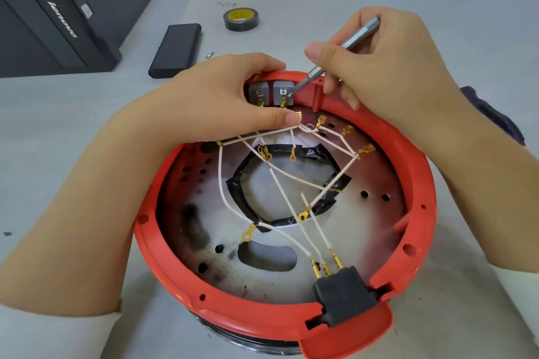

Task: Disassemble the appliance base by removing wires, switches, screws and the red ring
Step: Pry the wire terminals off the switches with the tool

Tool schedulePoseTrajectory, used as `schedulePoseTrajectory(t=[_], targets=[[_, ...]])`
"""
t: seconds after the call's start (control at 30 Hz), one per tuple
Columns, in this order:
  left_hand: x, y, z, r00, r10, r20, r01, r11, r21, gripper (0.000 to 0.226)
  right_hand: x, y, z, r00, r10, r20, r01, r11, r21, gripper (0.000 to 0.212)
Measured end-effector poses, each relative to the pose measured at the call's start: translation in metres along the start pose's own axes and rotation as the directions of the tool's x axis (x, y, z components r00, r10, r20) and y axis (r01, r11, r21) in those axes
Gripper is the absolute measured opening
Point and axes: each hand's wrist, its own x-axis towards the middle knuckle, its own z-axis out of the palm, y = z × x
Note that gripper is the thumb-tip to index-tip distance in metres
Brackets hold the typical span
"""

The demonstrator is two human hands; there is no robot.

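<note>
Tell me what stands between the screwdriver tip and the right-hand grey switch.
Nothing visible. The screwdriver, held in the right hand, already has its tip at the right grey switch inside the red ring. The left hand grips the rim beside the switches; loose white wires lie lower.

The grey bench (437, 3) carries the base (420, 183), tape roll (241, 19), black case (176, 50), bit (209, 54) and computer (58, 9).
</note>
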Motion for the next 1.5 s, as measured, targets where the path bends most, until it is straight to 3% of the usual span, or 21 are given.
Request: schedulePoseTrajectory(t=[0.53,0.83,1.0,1.13,1.3,1.5], targets=[[0.0,0.0,-0.002,1.0,0.002,0.014,-0.002,1.0,-0.014,0.069,-0.007,-0.005,0.003,0.985,-0.159,0.067,0.168,0.969,-0.182,0.023],[0.002,-0.001,-0.002,1.0,-0.003,0.029,0.005,0.998,-0.059,0.057,0.009,-0.005,-0.002,0.985,0.027,0.173,-0.03,0.999,0.011,0.022],[0.002,0.0,-0.002,1.0,-0.003,0.029,0.004,0.999,-0.048,0.057,0.003,-0.003,0.003,0.998,-0.025,0.066,0.027,0.999,-0.032,0.022],[0.0,-0.001,-0.001,1.0,0.003,0.02,-0.002,1.0,-0.031,0.061,-0.002,-0.003,0.003,0.996,-0.093,0.003,0.093,0.994,-0.049,0.025],[0.0,-0.001,-0.003,0.999,0.012,0.033,-0.011,0.999,-0.032,0.071,-0.002,-0.004,0.004,0.996,-0.065,0.056,0.071,0.989,-0.129,0.02],[-0.002,-0.001,-0.006,0.997,0.014,0.075,-0.006,0.995,-0.103,0.094,0.004,-0.004,0.001,0.994,0.029,0.101,-0.027,1.0,-0.016,0.02]])
